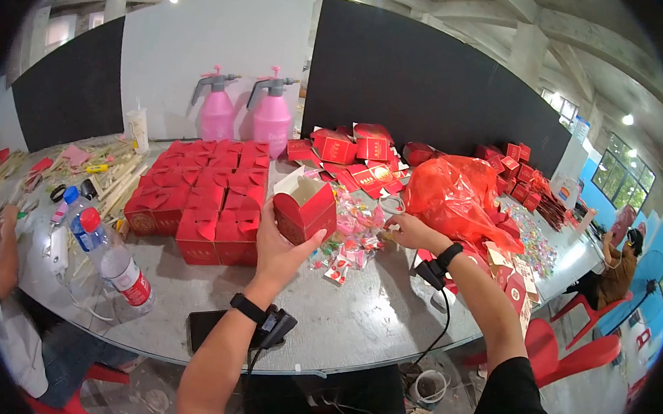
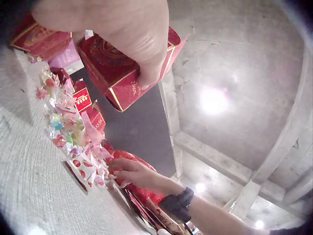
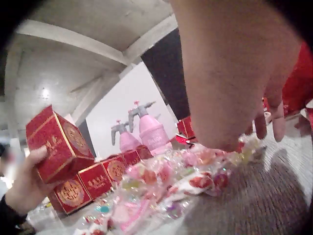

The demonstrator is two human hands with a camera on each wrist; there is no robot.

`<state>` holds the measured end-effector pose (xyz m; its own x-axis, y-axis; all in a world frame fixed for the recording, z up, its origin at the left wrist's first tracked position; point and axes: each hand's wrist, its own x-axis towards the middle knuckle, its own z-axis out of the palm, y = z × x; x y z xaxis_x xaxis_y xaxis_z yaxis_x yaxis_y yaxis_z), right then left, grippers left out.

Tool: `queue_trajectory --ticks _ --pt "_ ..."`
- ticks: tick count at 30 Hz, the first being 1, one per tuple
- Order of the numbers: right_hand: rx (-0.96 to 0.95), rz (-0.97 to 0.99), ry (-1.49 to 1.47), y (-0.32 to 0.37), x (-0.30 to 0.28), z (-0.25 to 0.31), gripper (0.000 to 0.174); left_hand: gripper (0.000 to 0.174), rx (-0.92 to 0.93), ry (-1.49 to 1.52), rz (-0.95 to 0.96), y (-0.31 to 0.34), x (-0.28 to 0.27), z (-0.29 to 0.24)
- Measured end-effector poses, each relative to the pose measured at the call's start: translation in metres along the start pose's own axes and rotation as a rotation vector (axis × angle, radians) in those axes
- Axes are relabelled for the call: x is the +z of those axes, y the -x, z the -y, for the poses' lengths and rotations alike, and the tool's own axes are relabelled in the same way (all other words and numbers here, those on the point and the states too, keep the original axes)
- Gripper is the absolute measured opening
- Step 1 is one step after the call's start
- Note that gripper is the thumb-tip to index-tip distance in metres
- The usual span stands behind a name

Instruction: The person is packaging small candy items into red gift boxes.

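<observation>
My left hand (image 1: 278, 249) grips a small red gift box (image 1: 305, 214) above the table, its top flaps standing up and its pale inside showing. Gold print covers the box's side in the right wrist view. Over the right edge of a pile of wrapped candies (image 1: 352, 235) is my right hand (image 1: 416, 234), fingers pointing down and loosely bent. The left wrist view shows that hand's fingers (image 2: 124, 171) spread right beside the candies, with nothing seen in them. A red plastic bag (image 1: 455, 196) lies just beyond this hand.
Closed red boxes (image 1: 198, 194) stand in rows at left, near two pink spray bottles (image 1: 270, 118). Flat red cartons (image 1: 368, 175) are heaped behind the candies. Water bottles (image 1: 123, 269) and a phone (image 1: 204, 325) sit near the front edge. Other people sit at both sides.
</observation>
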<state>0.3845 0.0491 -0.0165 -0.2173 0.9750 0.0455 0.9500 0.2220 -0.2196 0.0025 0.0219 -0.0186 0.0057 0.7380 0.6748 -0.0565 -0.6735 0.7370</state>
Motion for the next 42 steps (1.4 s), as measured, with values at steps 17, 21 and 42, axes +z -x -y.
queue_trajectory --ticks 17,21,42 --pt "-0.077 -0.303 0.292 -0.020 0.051 -0.009 0.050 0.091 0.017 -0.051 0.005 0.001 -0.001 0.003" --pt "0.004 -0.264 0.118 -0.007 0.045 0.020 0.049 0.091 0.017 -0.067 0.012 0.001 0.000 0.000" --pt "-0.081 -0.375 -0.575 -0.007 -0.036 0.058 0.021 0.117 -0.131 -0.293 0.467 0.009 -0.002 0.009"
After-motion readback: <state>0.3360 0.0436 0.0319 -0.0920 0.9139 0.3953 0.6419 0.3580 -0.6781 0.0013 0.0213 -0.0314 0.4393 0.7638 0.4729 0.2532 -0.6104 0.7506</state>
